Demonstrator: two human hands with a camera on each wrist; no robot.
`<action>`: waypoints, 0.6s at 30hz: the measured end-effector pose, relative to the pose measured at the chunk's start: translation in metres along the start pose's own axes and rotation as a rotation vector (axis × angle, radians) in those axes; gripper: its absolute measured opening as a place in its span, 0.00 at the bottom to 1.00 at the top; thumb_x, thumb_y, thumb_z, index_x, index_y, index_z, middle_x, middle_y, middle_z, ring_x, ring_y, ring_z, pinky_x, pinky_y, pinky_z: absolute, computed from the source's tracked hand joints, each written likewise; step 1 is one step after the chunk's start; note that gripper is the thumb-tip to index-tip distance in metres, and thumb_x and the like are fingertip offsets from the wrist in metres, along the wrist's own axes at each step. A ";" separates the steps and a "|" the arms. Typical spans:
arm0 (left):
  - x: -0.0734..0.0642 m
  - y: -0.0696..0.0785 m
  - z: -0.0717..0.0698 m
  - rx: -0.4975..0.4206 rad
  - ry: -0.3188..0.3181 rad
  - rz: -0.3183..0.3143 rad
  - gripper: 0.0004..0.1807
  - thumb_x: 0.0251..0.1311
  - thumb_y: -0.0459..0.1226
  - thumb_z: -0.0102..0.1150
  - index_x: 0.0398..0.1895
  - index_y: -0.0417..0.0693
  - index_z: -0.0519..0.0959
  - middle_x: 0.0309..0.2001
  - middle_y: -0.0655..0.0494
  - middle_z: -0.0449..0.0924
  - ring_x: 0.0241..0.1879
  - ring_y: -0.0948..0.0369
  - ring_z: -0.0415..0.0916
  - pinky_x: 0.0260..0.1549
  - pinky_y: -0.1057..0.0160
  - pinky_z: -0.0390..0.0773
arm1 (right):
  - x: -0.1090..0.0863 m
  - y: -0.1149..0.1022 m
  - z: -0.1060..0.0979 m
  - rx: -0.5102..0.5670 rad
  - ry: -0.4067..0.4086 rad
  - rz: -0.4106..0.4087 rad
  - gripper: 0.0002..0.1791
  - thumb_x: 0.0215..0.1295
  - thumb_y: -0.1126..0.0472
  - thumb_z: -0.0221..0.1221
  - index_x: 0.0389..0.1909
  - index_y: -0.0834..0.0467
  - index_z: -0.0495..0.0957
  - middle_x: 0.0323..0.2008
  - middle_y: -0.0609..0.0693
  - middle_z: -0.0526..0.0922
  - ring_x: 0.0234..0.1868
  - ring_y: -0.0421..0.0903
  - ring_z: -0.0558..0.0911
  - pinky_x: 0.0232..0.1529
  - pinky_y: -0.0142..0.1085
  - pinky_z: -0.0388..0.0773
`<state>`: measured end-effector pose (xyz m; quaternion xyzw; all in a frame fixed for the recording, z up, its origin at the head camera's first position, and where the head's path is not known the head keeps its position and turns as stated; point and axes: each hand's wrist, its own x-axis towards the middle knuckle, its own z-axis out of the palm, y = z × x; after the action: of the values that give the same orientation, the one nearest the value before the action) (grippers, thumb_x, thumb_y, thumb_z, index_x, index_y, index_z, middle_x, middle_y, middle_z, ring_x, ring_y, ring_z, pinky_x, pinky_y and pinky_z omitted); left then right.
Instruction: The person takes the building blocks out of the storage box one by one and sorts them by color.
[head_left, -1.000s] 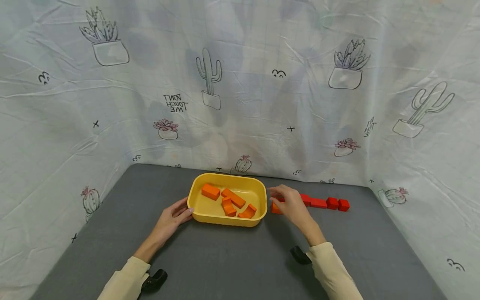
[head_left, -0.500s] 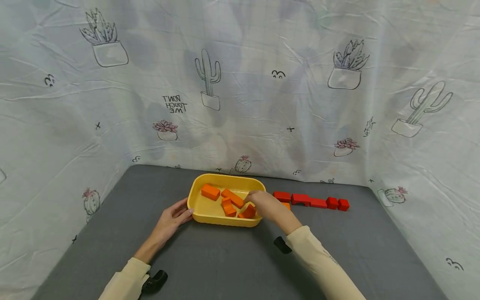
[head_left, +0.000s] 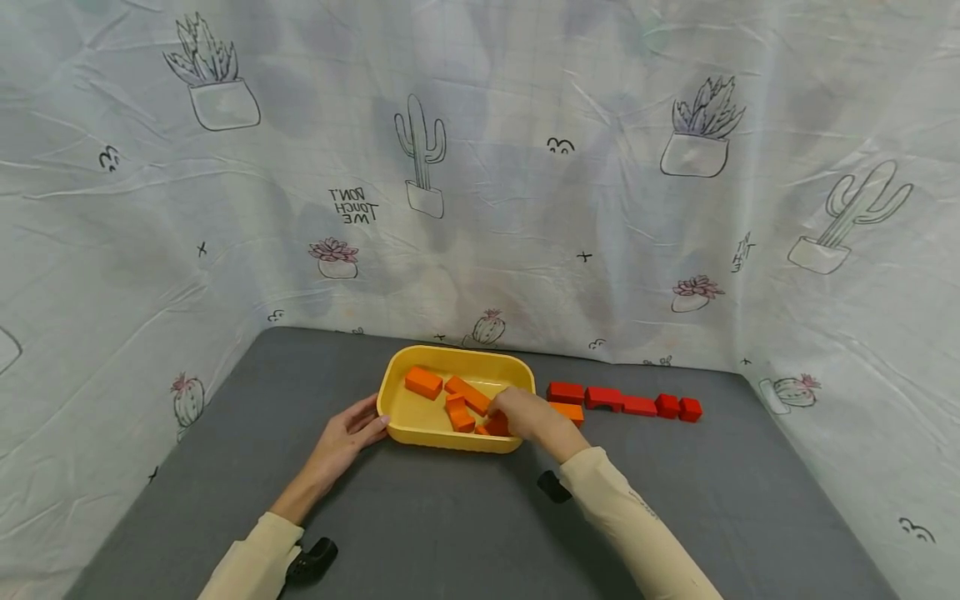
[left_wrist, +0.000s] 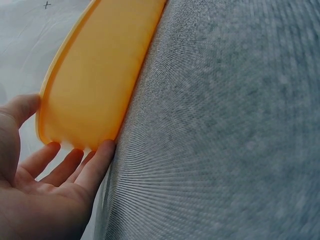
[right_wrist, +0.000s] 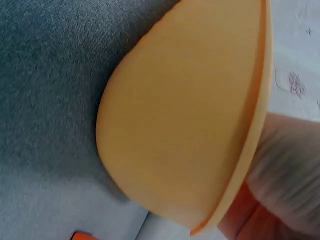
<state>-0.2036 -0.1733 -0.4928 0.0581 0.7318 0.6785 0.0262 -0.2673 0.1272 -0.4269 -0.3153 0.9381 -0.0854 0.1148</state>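
A yellow plastic bin (head_left: 401,425) with rounded corners stands on the grey table, with several orange toy blocks in it. My left hand (head_left: 347,435) steadies its left end: in the left wrist view the thumb lies at the rim and the nearly straight fingers touch the outer wall. My right hand (head_left: 521,410) reaches over the right rim, knuckles bent, down onto an orange arch-like block (head_left: 497,426). Its fingertips are hidden, so I cannot tell whether they grip that block. An orange slab (head_left: 463,392) and a curved orange block (head_left: 457,414) lie beside it; a thicker orange block (head_left: 423,382) sits farther left.
Right of the bin an orange block (head_left: 567,413) lies on the table (head_left: 450,517), in front of a row of several red blocks (head_left: 639,406), one an arch. A white cloth with cactus drawings (head_left: 510,208) hangs behind and at both sides.
My right hand has moved left from the orange block outside the bin, over the rim and down among the blocks inside. My left hand stays at the bin's left end.
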 end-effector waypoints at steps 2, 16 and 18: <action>0.000 0.000 0.000 -0.002 0.000 0.000 0.35 0.68 0.39 0.59 0.73 0.36 0.59 0.70 0.35 0.61 0.66 0.44 0.65 0.55 0.61 0.78 | -0.002 0.004 -0.002 0.022 0.017 -0.016 0.20 0.56 0.77 0.62 0.47 0.57 0.86 0.47 0.51 0.85 0.47 0.48 0.81 0.49 0.40 0.82; 0.000 -0.002 -0.002 -0.007 -0.006 -0.001 0.35 0.68 0.39 0.59 0.74 0.37 0.59 0.70 0.36 0.61 0.66 0.45 0.65 0.55 0.61 0.78 | -0.021 0.020 -0.018 0.275 0.154 -0.112 0.15 0.64 0.67 0.64 0.51 0.65 0.82 0.40 0.52 0.86 0.40 0.47 0.83 0.44 0.38 0.84; 0.000 -0.001 -0.002 -0.009 -0.006 -0.004 0.35 0.68 0.40 0.59 0.74 0.37 0.58 0.70 0.36 0.60 0.66 0.45 0.65 0.55 0.61 0.78 | -0.020 0.020 -0.017 0.287 0.133 -0.113 0.15 0.65 0.66 0.63 0.51 0.64 0.83 0.44 0.53 0.86 0.43 0.47 0.83 0.46 0.39 0.84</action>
<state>-0.2040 -0.1750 -0.4940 0.0587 0.7287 0.6817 0.0300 -0.2671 0.1566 -0.4119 -0.3415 0.9026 -0.2456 0.0912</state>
